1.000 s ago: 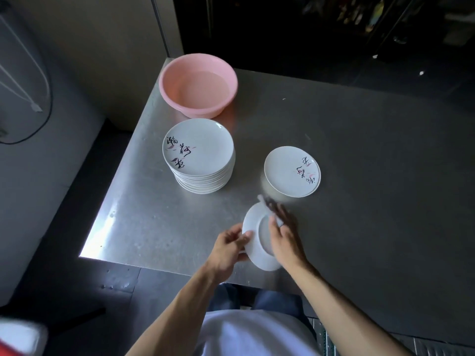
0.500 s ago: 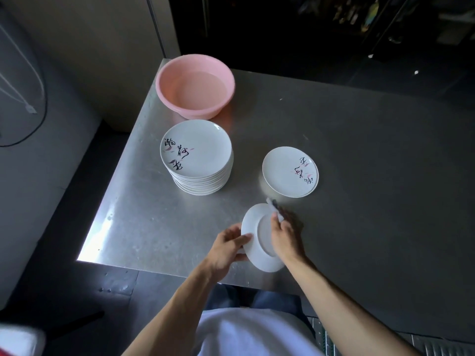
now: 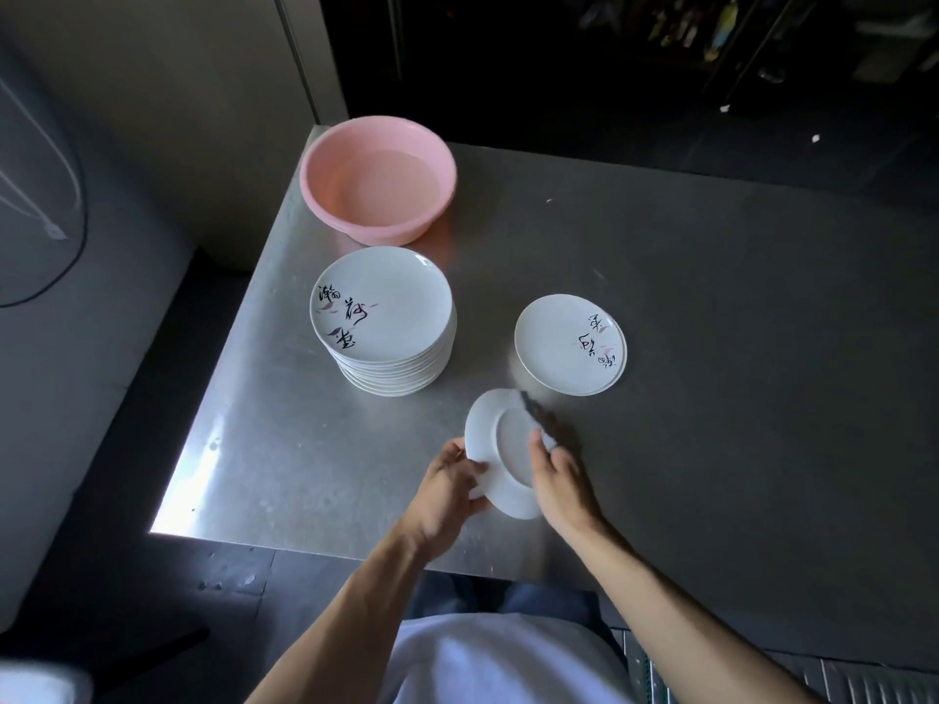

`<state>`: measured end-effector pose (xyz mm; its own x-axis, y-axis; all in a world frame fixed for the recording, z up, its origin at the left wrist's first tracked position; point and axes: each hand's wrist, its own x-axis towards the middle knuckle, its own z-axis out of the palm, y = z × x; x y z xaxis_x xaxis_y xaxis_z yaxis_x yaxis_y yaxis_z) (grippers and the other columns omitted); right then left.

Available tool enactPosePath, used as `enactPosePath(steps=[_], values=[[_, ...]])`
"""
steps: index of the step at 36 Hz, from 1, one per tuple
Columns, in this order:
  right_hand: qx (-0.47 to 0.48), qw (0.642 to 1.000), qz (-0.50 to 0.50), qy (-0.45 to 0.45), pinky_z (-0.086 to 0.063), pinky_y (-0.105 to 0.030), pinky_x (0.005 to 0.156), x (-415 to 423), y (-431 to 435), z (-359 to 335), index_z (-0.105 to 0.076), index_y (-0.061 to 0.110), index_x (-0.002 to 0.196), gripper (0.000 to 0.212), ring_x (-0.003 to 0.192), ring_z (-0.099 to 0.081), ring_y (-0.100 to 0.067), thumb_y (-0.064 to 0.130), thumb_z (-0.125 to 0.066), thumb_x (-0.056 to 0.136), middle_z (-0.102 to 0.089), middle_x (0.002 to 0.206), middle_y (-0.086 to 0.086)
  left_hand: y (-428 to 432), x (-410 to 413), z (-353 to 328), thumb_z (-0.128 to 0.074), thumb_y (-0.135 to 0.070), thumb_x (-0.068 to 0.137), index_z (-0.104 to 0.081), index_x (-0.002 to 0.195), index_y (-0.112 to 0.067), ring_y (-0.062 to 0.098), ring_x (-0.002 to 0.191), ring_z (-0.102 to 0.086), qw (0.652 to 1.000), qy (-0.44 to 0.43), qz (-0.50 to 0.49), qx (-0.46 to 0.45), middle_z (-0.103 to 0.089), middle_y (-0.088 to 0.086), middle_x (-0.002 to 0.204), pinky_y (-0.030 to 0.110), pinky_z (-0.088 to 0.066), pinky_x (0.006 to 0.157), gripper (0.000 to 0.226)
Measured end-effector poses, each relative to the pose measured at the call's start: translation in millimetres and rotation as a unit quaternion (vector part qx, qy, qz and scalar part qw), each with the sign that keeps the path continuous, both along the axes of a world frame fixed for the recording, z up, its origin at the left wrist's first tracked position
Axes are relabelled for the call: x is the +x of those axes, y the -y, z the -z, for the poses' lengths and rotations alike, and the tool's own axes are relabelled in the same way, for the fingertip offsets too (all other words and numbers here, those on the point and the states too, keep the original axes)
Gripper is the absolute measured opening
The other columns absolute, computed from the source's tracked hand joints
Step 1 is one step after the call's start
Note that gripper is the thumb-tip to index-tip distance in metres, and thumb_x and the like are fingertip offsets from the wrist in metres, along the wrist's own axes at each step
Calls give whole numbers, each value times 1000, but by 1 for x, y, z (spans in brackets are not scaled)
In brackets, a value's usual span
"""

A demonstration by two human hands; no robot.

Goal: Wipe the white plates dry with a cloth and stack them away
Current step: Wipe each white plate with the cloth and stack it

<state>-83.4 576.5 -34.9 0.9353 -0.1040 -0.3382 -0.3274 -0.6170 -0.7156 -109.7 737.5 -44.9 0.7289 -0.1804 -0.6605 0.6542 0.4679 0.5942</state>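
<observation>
Hands come first, since they are nearest to you. Your right hand (image 3: 559, 480) has slid back toward you since a second ago. Then its fingers reached far across the plate (image 3: 500, 449). Now they sit at the plate's right edge. The dark cloth (image 3: 533, 414) has come along with them and pokes out just past your right fingertips. The plate itself has hardly moved. So I think you are in the middle of wiping this one, and it is not ready to stack yet.

Your left hand (image 3: 447, 480) grips the plate's near left rim, with the fingers curled round the edge. Your right hand pinches the cloth against the plate, thumb on the side that faces you and the other fingers hidden behind. The plate is tilted up on its edge between your two hands, above the table (image 3: 711, 398), with its bottom ring turned toward you.

Just past your right fingertips lies the short pile (image 3: 569, 343) of plates, face up. That is my guess for where this plate goes. Out beyond your left fingers stands the tall pile (image 3: 381, 317). Farthest off, past the tall pile, sits the pink basin (image 3: 376, 180).
</observation>
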Motion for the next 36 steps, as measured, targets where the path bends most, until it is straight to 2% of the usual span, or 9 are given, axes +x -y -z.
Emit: enactPosePath(steps=[5,9,12,15,18,22,26,31,36], values=[[58,960,-259,93,-5,-21,123,-9,-6,-2,-39,19,151,47,152,-9,-3,25,-42,105,-28,160,11,-5,1,-1,-57,-29,90,-69,128,-20,30,106,-72,997,27,52,56,-76,11,119,51,-60,94,41],[-59,981,-143,114,-21,-40,121,5,0,5,-51,9,144,41,147,-33,-22,15,-48,104,-44,154,-3,-1,-4,3,-61,-28,99,-78,98,-22,25,96,-74,996,1,37,75,-77,7,102,36,-61,78,18],[-41,991,-80,99,-30,-39,116,19,2,-2,-52,23,144,42,135,-47,-17,13,-41,105,-52,148,7,2,-4,2,-67,-33,95,-75,89,-23,19,90,-72,995,-2,66,77,-74,4,93,32,-59,74,15],[-76,967,-178,164,-29,-39,117,12,-2,-5,-59,15,138,38,137,-46,-23,16,-44,103,-56,144,-2,6,-2,-1,-67,-34,94,-72,100,-15,20,88,-72,995,-4,73,66,-76,8,97,29,-58,71,20],[-5,947,-297,123,-11,-28,123,-3,1,-1,-55,20,142,43,151,-22,-10,29,-39,104,-43,154,8,4,-5,0,-65,-24,99,-74,110,-2,26,95,-73,994,16,87,58,-77,15,104,33,-60,80,26],[39,991,-113,67,-32,-21,110,11,13,1,-60,35,134,37,134,-49,-12,27,-39,105,-61,137,14,4,-6,0,-69,-26,100,-68,107,0,23,84,-67,996,12,66,52,-70,11,91,34,-57,76,27],[-13,996,44,-76,-33,-29,106,18,22,8,-55,14,138,42,132,-47,-31,34,-37,106,-55,139,-15,6,-3,3,-68,-20,100,-61,104,-10,20,83,-66,999,20,22,45,-66,9,91,29,-55,73,13],[56,991,-119,33,-13,-27,123,5,6,-4,-43,14,150,44,152,-19,-15,22,-40,107,-33,160,-1,2,-1,4,-67,-22,85,-65,119,-18,23,92,-73,999,-1,-19,35,-74,9,107,40,-61,77,34],[38,951,-286,109,-5,-26,124,6,-6,-5,-43,17,150,45,153,-13,-8,26,-40,106,-31,161,6,7,-4,2,-59,-33,103,-73,125,-18,28,109,-74,999,8,16,33,-76,12,122,38,-61,82,30]])
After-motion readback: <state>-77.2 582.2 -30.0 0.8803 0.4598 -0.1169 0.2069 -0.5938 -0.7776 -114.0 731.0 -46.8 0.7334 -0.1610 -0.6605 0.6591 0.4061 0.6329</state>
